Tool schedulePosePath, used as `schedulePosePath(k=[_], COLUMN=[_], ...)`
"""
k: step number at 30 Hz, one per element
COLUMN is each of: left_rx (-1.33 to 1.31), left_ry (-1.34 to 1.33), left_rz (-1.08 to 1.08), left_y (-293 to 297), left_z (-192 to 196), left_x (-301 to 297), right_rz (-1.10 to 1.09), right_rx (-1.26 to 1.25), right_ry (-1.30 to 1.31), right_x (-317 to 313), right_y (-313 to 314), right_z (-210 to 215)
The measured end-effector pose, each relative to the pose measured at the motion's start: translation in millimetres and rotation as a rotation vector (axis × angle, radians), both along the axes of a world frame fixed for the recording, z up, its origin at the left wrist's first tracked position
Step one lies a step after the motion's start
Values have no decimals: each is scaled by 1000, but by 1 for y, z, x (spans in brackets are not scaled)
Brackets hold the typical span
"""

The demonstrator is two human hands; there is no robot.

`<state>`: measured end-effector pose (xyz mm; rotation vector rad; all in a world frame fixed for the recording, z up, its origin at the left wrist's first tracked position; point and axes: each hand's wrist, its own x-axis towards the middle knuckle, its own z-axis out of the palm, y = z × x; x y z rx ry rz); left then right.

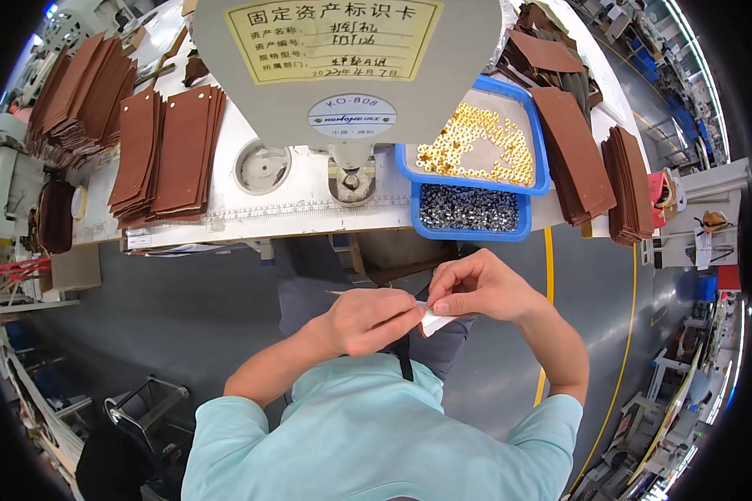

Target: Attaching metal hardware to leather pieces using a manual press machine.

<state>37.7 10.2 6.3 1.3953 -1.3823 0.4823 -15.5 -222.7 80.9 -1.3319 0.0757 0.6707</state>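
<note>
- The fingers of the right hand (476, 288) are curled in, thumb and forefinger pinched on the upper edge of a small white piece (433, 322), which looks like folded paper or tape; what it is exactly cannot be told.
- The left hand (368, 320) is closed into a loose fist, its fingertips meeting the same white piece from the left, so both hands grip it and touch each other there.
- A thin pale strip (336, 293) sticks out leftward above the left knuckles; whether it belongs to the white piece is unclear.
- The white piece is held in the air over the person's lap, below the front edge of the workbench (251, 219) and well apart from it.
- Both forearms rise from the pale turquoise shirt (368, 442).
- On the workbench, at the front edge right of the middle, stands a blue tray (472, 179) with gold-coloured rivets (480, 142) in its far compartment and dark silvery ones (470, 207) in its near one.
- Just left of the tray stands the press machine (351, 100), whose grey head bears a yellow label.
- Stacks of brown leather pieces (171, 150) lie toward the left end of the workbench, and more brown stacks (597, 167) lie at the right end.
- The floor is grey, with a yellow line (548, 275) on it.
</note>
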Motion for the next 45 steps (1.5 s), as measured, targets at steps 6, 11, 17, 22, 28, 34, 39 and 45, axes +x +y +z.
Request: schedulePosePath(k=[6, 11, 17, 22, 28, 34, 39, 45], left_rx=[-13, -9, 18, 25, 55, 77, 160, 161], left_ry=[-83, -111, -94, -81, -57, 75, 322, 401], left_rz=[27, 33, 49, 84, 128, 82, 57, 22], left_y=[-1, -1, 2, 1, 1, -2, 8, 3], left_z=[1, 1, 3, 5, 3, 0, 13, 20], left_x=[0, 0, 2, 4, 1, 6, 0, -12], right_rz=[46, 46, 57, 40, 5, 78, 118, 115], right_rx=[11, 41, -122, -589, -869, -911, -823, -784], right_ry=[164, 179, 62, -547, -972, -1002, -1046, -942], right_x=[3, 4, -1, -16, -29, -23, -17, -20], right_y=[0, 2, 5, 22, 31, 29, 28, 17], right_z=[-8, -12, -2, 18, 8, 2, 14, -3])
